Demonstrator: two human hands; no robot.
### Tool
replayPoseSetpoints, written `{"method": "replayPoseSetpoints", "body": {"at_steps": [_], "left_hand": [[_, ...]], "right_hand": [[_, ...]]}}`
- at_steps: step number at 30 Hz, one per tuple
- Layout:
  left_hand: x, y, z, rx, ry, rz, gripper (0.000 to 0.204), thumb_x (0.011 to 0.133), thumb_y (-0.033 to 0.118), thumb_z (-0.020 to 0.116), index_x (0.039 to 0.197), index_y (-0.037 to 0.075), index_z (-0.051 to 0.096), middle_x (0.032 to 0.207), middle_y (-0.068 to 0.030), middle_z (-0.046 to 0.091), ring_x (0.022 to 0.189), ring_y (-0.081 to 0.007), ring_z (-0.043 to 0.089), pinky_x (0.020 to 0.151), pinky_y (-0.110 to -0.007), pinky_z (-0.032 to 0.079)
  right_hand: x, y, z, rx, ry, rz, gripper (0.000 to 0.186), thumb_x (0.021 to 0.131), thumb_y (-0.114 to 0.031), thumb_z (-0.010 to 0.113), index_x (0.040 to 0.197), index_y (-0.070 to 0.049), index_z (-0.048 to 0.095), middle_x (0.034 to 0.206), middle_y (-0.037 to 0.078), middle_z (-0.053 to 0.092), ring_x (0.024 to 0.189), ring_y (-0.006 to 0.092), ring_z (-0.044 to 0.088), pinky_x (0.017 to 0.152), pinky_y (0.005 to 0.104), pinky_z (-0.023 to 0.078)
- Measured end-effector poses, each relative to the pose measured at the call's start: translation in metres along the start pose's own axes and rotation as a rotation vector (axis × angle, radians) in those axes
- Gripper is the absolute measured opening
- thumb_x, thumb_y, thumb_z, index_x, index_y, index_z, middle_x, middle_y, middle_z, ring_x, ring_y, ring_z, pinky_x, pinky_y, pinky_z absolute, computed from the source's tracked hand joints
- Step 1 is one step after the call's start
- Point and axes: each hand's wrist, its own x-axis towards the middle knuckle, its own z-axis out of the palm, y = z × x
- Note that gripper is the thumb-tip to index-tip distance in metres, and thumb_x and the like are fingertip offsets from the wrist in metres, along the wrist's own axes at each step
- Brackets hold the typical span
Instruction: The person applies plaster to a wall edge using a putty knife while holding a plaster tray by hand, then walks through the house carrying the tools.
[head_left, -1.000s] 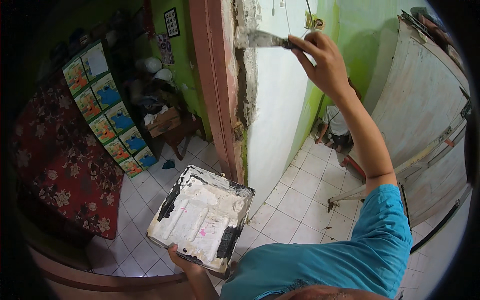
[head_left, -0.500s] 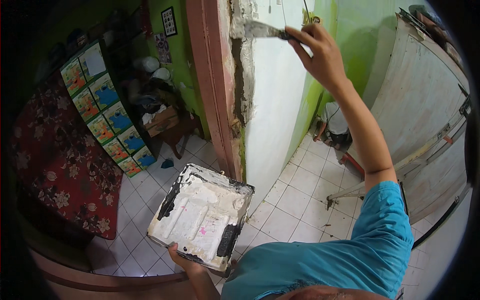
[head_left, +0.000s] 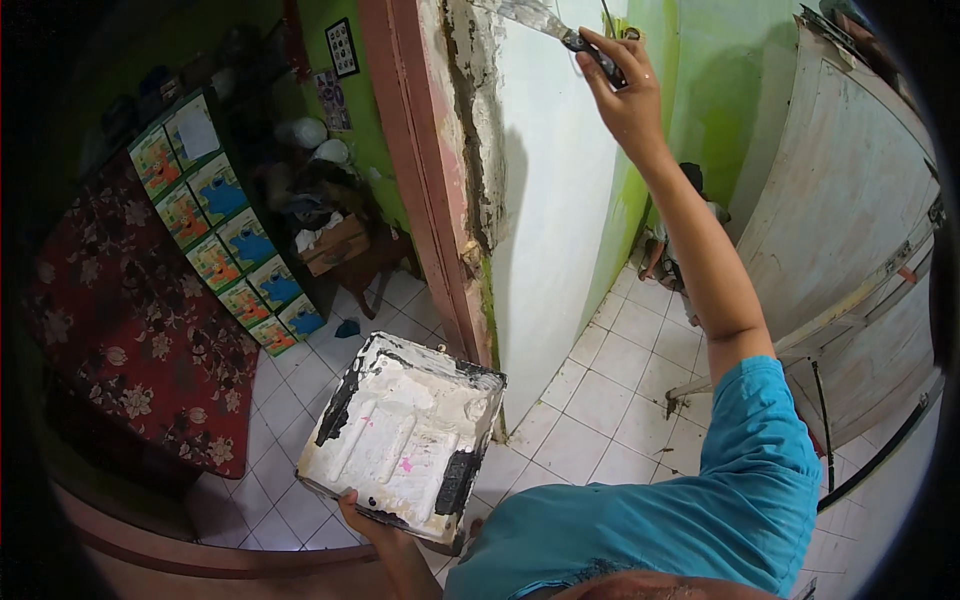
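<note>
1. The right hand (head_left: 632,105) has its fingers gripping a putty knife (head_left: 568,36) near the rough wall edge (head_left: 485,110).
2. The left hand (head_left: 362,518) grips a tray (head_left: 458,483) below.
3. Filling seems in hand; the next stroke likely wants steady pressure.

The right hand (head_left: 633,98) gripped a putty knife (head_left: 556,27) at the upper centre of the frame; the left hand (head_left: 363,521) supported a smeared tray (head_left: 458,483) at lower centre-left.

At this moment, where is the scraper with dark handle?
In the head view, the scraper is at the top, right of centre, in the right hand, its blade pointing up and left toward the rough wall edge beside the pink door frame.
</note>
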Motion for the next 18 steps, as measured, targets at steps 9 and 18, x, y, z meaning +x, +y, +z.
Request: {"method": "replayPoseSetpoints", "body": {"at_steps": [9,18], "left_hand": [[-0.004,-0.018,-0.003,0.057,0.058,0.103,0.085,0.075,0.034,0.058,0.151,0.002,0.036,0.146,-0.0242,0.047,0.133,-0.0433,0.048,0.111,-0.054,0.041],[-0.001,-0.02,0.007,0.076,0.046,0.091,0.082,0.076,0.035,0.055,0.15,0.004,0.038,0.145,-0.0222,0.048,0.133,-0.0416,0.05,0.109,-0.054,0.045]], "right_hand": [[-0.052,-0.007,0.017,0.079,0.002,0.19,0.03,0.093,-0.016,0.076,0.123,-0.011,0.073,0.099,0.01,0.058,0.086,0.0204,0.06,0.075,0.0306,0.053],[-0.127,-0.015,0.011,0.157,0.028,0.316,0.031,0.092,-0.011,0.076,0.123,-0.009,0.073,0.1,0.009,0.058,0.09,0.0197,0.058,0.079,0.0294,0.05]]}}
